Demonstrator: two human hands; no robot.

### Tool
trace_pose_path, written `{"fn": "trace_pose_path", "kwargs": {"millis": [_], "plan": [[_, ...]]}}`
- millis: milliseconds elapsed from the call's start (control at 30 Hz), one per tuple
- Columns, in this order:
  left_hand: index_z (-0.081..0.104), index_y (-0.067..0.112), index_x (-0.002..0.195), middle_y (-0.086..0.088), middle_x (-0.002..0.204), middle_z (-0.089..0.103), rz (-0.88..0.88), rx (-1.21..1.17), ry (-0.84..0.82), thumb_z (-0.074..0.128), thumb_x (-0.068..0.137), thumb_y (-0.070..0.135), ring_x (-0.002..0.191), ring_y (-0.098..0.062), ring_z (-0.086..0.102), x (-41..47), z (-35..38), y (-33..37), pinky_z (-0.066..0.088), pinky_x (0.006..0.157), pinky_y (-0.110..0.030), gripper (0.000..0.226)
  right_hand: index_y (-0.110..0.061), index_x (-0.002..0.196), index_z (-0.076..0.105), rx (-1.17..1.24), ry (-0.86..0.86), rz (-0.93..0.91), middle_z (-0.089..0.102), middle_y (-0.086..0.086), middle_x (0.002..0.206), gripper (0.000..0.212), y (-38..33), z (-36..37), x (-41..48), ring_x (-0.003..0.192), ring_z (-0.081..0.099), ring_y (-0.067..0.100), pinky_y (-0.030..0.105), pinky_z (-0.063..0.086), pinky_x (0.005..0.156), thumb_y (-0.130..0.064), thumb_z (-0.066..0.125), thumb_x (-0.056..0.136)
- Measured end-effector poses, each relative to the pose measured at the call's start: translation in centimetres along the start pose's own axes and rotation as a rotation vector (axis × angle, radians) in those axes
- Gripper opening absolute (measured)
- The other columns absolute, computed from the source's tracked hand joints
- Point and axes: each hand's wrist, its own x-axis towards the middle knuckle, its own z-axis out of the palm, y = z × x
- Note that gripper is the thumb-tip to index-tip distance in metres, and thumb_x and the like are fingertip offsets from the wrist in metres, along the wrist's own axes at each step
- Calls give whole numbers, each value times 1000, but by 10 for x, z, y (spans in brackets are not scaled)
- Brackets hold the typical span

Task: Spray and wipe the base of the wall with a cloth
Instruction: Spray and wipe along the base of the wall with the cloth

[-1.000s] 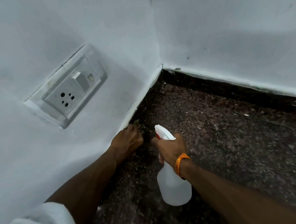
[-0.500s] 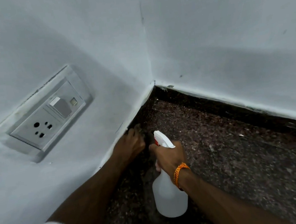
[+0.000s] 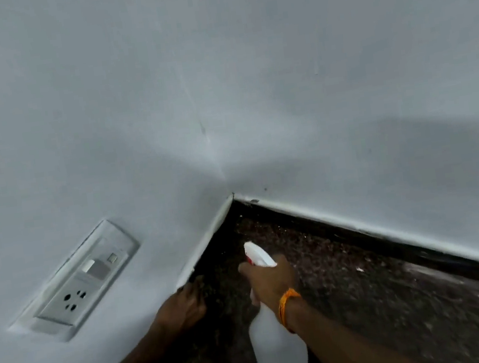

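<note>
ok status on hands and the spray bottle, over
Right hand grips translucent white plastic spray bottle, nozzle toward the corner. Left hand at base of left wall, cloth not discernible. Nothing blocking.

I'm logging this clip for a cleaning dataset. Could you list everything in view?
walls: two, pale grey-white, meeting in a corner.
socket plate: one, white, low on the left wall.
floor: one, dark speckled, below the walls.
spray bottle: one, translucent white, red-and-white head, held above the floor.
wristband: one, orange, right wrist.
left hand: one, at the left wall's base; what it holds too blurred to tell.
right hand: one, grips the spray bottle's neck.
</note>
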Motion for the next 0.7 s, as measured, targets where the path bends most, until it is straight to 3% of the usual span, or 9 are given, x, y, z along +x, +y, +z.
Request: {"fn": "trace_pose_path", "kwargs": {"millis": [167, 233, 300, 333, 400, 467, 533, 600, 700], "plan": [[76, -5, 77, -30, 80, 69, 32, 97, -113, 40, 68, 9, 67, -40, 67, 6, -50, -33, 55, 47, -36, 39, -14, 98, 44, 3, 13, 24, 62, 18, 64, 32, -13, -22, -1, 37, 51, 19, 23, 43, 39, -16, 74, 88], [74, -6, 95, -30, 95, 69, 32, 113, -100, 58, 70, 14, 81, -39, 69, 13, -79, -54, 58, 56, -36, 36, -14, 100, 43, -22, 13, 51, 63, 19, 67, 31, -12, -24, 0, 40, 52, 20, 23, 44, 41, -15, 73, 89], [72, 0, 107, -26, 108, 68, -2, 89, -165, 83, 52, 28, 90, -31, 69, 21, -91, -67, 58, 60, -33, 63, -12, 104, 41, -52, 23, 72, 64, 20, 71, 33, -10, -18, 4, 41, 52, 20, 22, 45, 41, -15, 71, 89], [74, 4, 105, -22, 108, 70, -15, 70, -177, 85, 46, 32, 90, -28, 69, 25, -93, -69, 57, 60, -30, 66, -11, 104, 42, -66, 29, 75, 65, 21, 72, 34, -8, -13, 10, 42, 53, 21, 23, 46, 42, -16, 71, 89], [77, 8, 96, -15, 101, 72, 58, 60, -110, 71, 59, 27, 85, -24, 70, 36, -88, -60, 57, 61, -28, 41, -10, 102, 47, -56, 55, 85, 67, 19, 72, 30, -5, -6, 22, 42, 55, 22, 28, 48, 45, -16, 72, 87], [74, 5, 101, -19, 110, 69, 139, 72, -145, 61, 71, 19, 89, -29, 68, 48, -70, -48, 58, 62, -33, 36, -14, 91, 53, -35, 100, 82, 66, 12, 69, 20, -4, 1, 34, 39, 54, 22, 29, 48, 44, -13, 71, 84], [74, 6, 104, -23, 119, 65, 203, 100, -161, 73, 68, 25, 88, -30, 68, 61, -58, -34, 57, 57, -33, 41, -15, 89, 52, -43, 135, 93, 65, 13, 64, 21, 0, 3, 41, 38, 54, 23, 30, 49, 45, -14, 72, 81], [79, 11, 90, -20, 111, 70, 178, 109, -191, 84, 54, 33, 79, -27, 70, 75, -53, -31, 53, 50, -27, 42, -17, 86, 46, -40, 147, 112, 66, 19, 66, 27, 2, 3, 48, 40, 54, 23, 29, 49, 45, -15, 73, 83], [77, 12, 80, -16, 97, 72, 318, 183, -234, 80, 58, 32, 87, -32, 67, 101, -59, -35, 55, 63, -31, 30, -13, 96, 46, -37, 132, 127, 67, 23, 70, 30, 12, -4, 58, 43, 56, 23, 28, 50, 47, -19, 74, 85]]}}
